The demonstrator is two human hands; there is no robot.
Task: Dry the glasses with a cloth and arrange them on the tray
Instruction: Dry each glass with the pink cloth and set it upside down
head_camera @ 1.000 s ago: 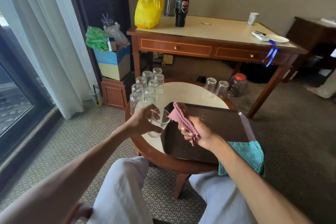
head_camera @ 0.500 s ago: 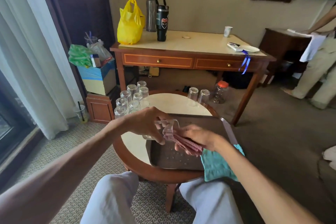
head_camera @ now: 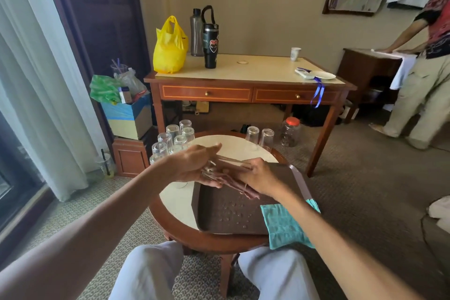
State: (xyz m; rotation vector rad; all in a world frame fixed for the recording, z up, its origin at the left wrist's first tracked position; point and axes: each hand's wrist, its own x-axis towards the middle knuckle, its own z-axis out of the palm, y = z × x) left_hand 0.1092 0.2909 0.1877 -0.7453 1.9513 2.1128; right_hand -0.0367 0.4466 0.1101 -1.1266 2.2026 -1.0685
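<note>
Head view — clear glass [head_camera: 233, 161] sideways — pink cloth [head_camera: 243, 189] just below

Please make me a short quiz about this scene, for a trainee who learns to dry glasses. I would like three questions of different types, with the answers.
1. True or false: the left hand grips the pink cloth.
2. Where does the teal cloth lie? A: on a chair. B: at the near right corner of the dark brown rectangular tray. C: in a bucket.
3. How many inverted clear glasses stand at the far edge of the round wooden table, apart from the big group of glasses?

Key: 1. False: the right hand grips it; the left holds the clear drinking glass. 2. B. 3. Two.
</note>
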